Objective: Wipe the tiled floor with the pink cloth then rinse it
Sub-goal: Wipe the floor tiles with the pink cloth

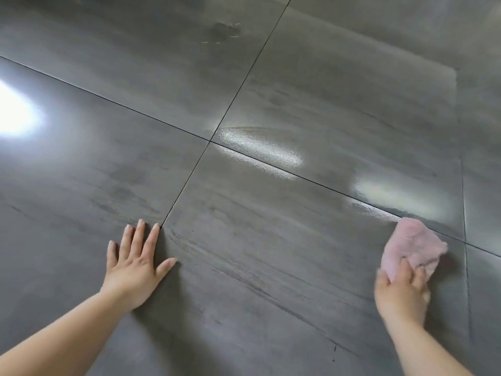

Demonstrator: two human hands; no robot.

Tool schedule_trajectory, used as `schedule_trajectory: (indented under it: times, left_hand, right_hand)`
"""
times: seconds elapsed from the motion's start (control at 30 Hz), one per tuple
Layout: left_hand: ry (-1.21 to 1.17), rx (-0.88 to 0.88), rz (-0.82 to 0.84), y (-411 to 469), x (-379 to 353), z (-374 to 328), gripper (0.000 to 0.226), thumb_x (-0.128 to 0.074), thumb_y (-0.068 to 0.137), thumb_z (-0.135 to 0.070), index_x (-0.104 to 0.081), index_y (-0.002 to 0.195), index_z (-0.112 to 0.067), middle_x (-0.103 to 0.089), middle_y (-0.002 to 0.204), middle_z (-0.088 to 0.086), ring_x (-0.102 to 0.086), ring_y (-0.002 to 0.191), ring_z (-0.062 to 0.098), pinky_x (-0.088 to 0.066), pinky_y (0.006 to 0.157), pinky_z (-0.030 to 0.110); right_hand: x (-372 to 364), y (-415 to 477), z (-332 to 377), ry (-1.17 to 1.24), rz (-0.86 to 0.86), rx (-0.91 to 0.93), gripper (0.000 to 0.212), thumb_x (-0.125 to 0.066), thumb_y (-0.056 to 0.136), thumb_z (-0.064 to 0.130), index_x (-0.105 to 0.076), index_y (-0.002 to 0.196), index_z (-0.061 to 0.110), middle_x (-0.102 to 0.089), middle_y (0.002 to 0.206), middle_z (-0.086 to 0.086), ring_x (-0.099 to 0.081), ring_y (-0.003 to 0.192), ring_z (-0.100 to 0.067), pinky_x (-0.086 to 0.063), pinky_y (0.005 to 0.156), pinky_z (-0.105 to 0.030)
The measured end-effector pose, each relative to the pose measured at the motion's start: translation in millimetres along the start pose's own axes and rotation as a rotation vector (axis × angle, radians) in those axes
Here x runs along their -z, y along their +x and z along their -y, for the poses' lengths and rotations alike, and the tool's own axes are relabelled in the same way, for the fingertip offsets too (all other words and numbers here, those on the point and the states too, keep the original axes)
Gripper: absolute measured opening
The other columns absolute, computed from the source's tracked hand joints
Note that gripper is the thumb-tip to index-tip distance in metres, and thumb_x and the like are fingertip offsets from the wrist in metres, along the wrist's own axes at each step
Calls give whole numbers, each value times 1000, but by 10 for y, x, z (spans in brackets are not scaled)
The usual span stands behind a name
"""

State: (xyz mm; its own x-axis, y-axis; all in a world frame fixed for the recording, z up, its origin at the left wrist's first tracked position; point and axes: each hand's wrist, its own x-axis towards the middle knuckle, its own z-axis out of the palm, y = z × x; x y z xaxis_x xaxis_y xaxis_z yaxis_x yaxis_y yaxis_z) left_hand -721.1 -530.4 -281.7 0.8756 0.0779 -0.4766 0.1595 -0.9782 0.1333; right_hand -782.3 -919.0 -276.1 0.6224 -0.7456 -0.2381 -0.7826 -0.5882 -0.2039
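The tiled floor [244, 267] filled the whole view: large dark grey tiles with a faint streaked grain, glossy enough to mirror light. Thin dark grout lines [235, 85] divided them, two of the lines crossing a little above and right of the left hand. A bright white glare [13, 112] sat at the left edge. Wet sheen patches [260, 147] lay along the grout line at centre, with another pale shiny patch further right, just above the cloth. A darker smudge [225, 31] marked the far tile near the top. Nothing of the room beyond the floor was visible.

Two bare forearms reached in from the bottom corners. The left hand [135, 264] lay flat on the tile, palm down, fingers spread and thumb out to the side, its fingertips touching the grout line and holding nothing.

The right hand [401, 291] pressed on the pink cloth [414, 245] at the right side, well apart from the left hand. Its fingers lay on top of the cloth's near part, pinning it to the floor, while the rest bunched out ahead of the fingertips toward a grout line. The cloth was soft, fuzzy and crumpled, with an uneven outline, and slightly blurred.
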Motion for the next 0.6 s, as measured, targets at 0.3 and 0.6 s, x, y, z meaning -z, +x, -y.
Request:
schedule_trajectory:
  times: [0.3,0.6]
  left_hand:
    - [39,0,72,-19,57,10,84,0,72,-72,19,140,-26,21,154,1,24,140,20,13,115,40]
    - [24,-18,157,36,97,39,95,0,63,-76,19,140,-23,23,153,3,26,140,20,15,114,42]
  right_hand:
    - [-835,-1070,1408,-144,-15,988,65,-68,59,39,-44,117,25,-43,128,-3,-38,115,-30,-54,81,-44]
    - [-232,-10,461,53,-135,138,64,-41,79,34,-40,135,3,-32,145,-28,-34,125,-51,-30,105,-57]
